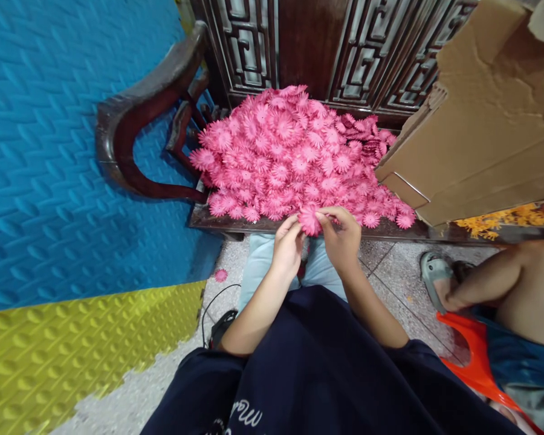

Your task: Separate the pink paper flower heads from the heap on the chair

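Blue foam matting (49, 151) covers the left side, with yellow foam matting (72, 350) below it. A single loose flower (220, 275) lies on the speckled floor (158, 380) beside the yellow mat. A dark wooden bench (131, 127) with a curved armrest carries a large pile of pink flowers (294, 157).

At the front edge of the bench, the left hand (288, 248) and right hand (342, 238) meet on one pink flower head (309, 221). The left fingertips are pressed together on the flower's left edge; the right thumb and forefinger pinch its upper right edge. The flower sits between both grips, just in front of the pile and touching its lowest row, above the person's light blue knees.

Right of the pile, a torn cardboard box (485, 127) leans over the bench. Orange flowers (503, 220) lie under it. Another person's leg (503, 281), a grey sandal (435, 278) and an orange plastic stool (476, 356) occupy the lower right.
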Demonstrator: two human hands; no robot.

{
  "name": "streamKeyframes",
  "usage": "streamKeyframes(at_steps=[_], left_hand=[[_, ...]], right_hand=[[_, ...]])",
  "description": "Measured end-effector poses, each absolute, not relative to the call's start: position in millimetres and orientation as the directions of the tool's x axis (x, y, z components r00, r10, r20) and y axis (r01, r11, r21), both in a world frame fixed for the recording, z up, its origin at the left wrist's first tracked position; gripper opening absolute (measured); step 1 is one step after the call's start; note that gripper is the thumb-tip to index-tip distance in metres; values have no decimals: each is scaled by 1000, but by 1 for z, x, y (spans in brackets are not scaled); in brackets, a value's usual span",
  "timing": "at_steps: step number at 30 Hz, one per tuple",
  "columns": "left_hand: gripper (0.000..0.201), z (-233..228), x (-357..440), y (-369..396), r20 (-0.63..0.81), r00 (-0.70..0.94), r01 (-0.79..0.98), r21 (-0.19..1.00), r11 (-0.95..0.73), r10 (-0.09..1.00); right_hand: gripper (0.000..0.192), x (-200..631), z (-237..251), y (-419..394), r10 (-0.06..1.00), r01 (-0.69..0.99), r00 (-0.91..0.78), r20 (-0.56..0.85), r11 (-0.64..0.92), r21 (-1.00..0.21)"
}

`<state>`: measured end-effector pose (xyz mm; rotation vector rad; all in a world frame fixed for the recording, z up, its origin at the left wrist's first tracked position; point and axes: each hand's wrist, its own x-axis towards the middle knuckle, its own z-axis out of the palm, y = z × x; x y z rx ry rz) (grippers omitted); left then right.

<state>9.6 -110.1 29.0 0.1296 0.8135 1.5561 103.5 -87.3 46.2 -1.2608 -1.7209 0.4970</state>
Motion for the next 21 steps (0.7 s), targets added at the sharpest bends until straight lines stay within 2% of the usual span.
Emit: streamKeyframes(at_steps=[2, 5, 10, 18, 21], left_hand=[[9, 27, 9, -108, -380, -176, -849, 526, 55, 908], [23, 23, 9, -108, -358, -153, -870, 491, 46, 921], [14, 17, 7, -106, -416, -208, -836, 545, 60, 885], [10, 24, -24, -89, -451, -219, -860, 507, 47, 865], [13, 22, -46, -82, -499, -320, -856, 516, -20, 806]], right_hand=[[11, 102, 47, -84, 912, 564, -132, 389, 391, -727], [10, 99, 47, -80, 922, 582, -192, 337, 383, -717], [9, 95, 46, -71, 924, 525, -215, 317, 383, -760], [7, 80, 57, -47, 873, 497, -257, 414, 487, -718], [10, 81, 63, -33, 855, 487, -199, 479, 511, -709]])
